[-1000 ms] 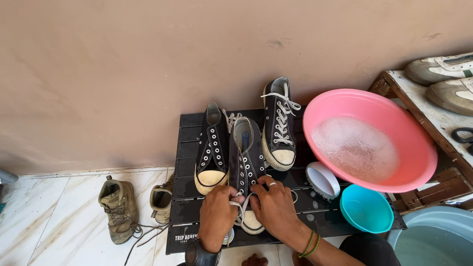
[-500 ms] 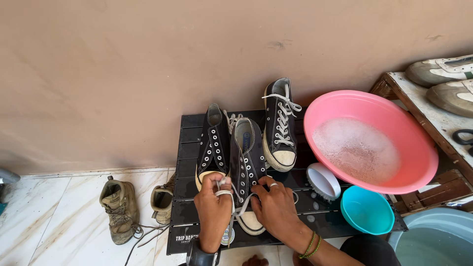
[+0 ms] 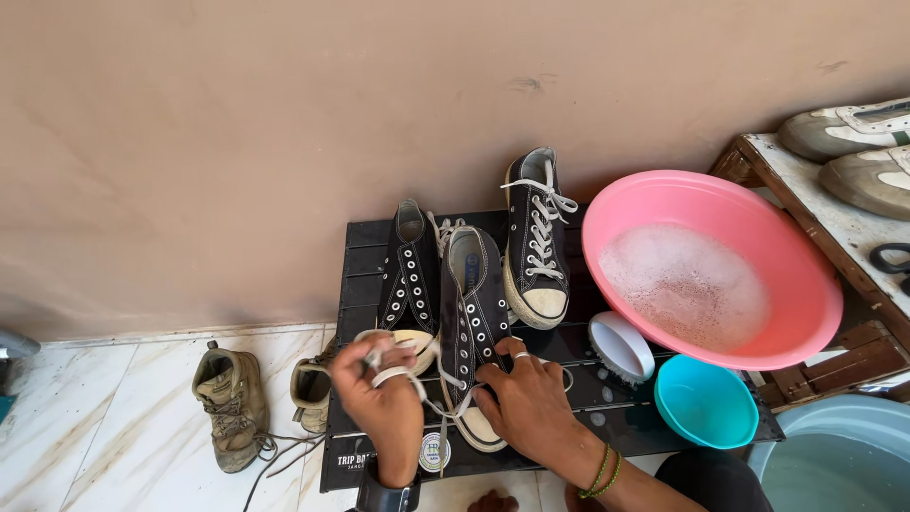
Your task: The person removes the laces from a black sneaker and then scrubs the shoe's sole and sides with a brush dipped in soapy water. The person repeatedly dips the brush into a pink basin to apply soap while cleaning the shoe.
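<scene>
Pinned the black canvas sneaker (image 3: 471, 332) toe-near on the black slatted table (image 3: 355, 284) with right hand (image 3: 531, 403); drew its white lace (image 3: 403, 372) sideways, wrapped in closed left hand (image 3: 384, 403).

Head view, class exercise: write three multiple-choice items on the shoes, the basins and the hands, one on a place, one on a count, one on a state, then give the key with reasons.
1. Where does the scrub brush lie?
A. On the black slatted table, beside the pink basin
B. On the tiled floor
C. Inside the small teal bowl

2. How many black sneakers are on the table?
A. One
B. Three
C. Five

3. What state is the pink basin in?
A. Dry
B. Upside down
C. Holding soapy water

Key:
1 A: it rests on the slats at the basin's near rim.
2 B: an unlaced one, the one being handled, and a laced one.
3 C: white foam covers its bottom.

The left hand holds a white lace; the right hand rests on the middle sneaker.
</scene>
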